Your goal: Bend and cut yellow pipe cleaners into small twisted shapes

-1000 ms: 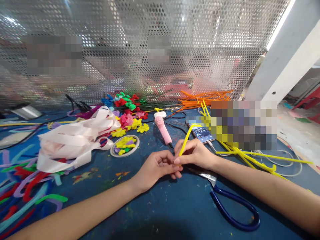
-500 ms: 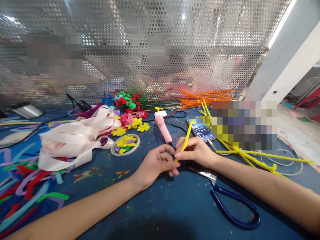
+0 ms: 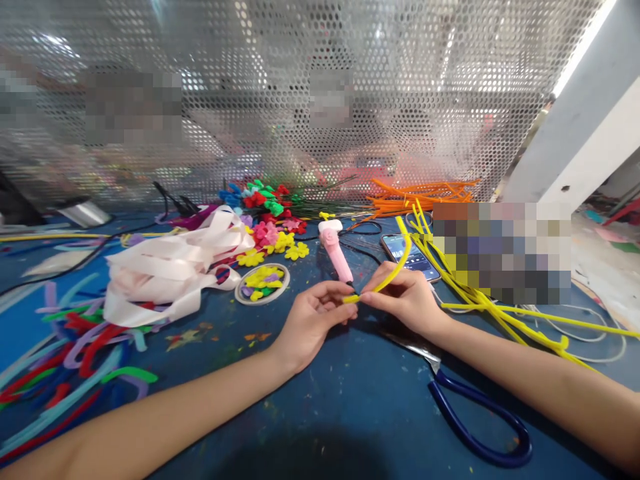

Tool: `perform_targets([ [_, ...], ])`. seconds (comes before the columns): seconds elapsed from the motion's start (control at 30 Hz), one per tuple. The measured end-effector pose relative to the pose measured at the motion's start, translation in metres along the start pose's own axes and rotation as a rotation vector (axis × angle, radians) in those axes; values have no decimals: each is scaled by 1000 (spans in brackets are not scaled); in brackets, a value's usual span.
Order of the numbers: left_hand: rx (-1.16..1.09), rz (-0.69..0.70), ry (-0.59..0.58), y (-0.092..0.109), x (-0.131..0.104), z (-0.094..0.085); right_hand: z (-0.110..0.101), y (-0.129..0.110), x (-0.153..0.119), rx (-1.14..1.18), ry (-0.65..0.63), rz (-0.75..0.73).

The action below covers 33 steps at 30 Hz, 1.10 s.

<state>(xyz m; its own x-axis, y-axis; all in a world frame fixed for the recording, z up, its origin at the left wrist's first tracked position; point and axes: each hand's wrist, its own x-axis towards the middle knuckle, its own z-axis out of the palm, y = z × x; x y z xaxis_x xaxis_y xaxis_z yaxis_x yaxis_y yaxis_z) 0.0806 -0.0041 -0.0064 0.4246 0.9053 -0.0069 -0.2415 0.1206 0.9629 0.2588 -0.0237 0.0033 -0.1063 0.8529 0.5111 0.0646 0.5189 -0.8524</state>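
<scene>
Where the two hands come nearly together above the surface, a yellow strip is under handling. The right hand pinches it between thumb and fingers near its lower part; the left hand is closed on a short yellow end just beside, its other fingers curled. The right fingertips partly cover the join, so it cannot be confirmed that both hold one piece. The free length rises from the right hand in a curve, its upper part overlapping the phone in view.

The step in hand is judged to be close manipulation of the strip's lower end — bending or turning it, which of these being unclear. The next move appears to call for a firm left pinch, with the right hand guiding the curve.

Scissors lie by the right forearm, blades partly under the right hand. Beyond the fingertips lies a pink tool — neither hand grips it. To its left are yellow flowers and a round dish of coloured pieces. Further out lie pale ribbon, more yellow strips and orange stems.
</scene>
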Motion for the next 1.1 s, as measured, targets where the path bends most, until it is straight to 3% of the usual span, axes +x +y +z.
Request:
perform_targets([
  [0.13,18,-13,-72,0,0,0,-1,3,1,-73,53,90],
  [0.37,4,-60,-103,1,2,2,1,6,-1,-23,-85,107],
  [0.9,-8,-22,-14,-2,2,0,2,12,0,-97,-118,159],
  [1.1,-85,-21,-30,-2,3,1,3,10,0,-136,-142,90],
])
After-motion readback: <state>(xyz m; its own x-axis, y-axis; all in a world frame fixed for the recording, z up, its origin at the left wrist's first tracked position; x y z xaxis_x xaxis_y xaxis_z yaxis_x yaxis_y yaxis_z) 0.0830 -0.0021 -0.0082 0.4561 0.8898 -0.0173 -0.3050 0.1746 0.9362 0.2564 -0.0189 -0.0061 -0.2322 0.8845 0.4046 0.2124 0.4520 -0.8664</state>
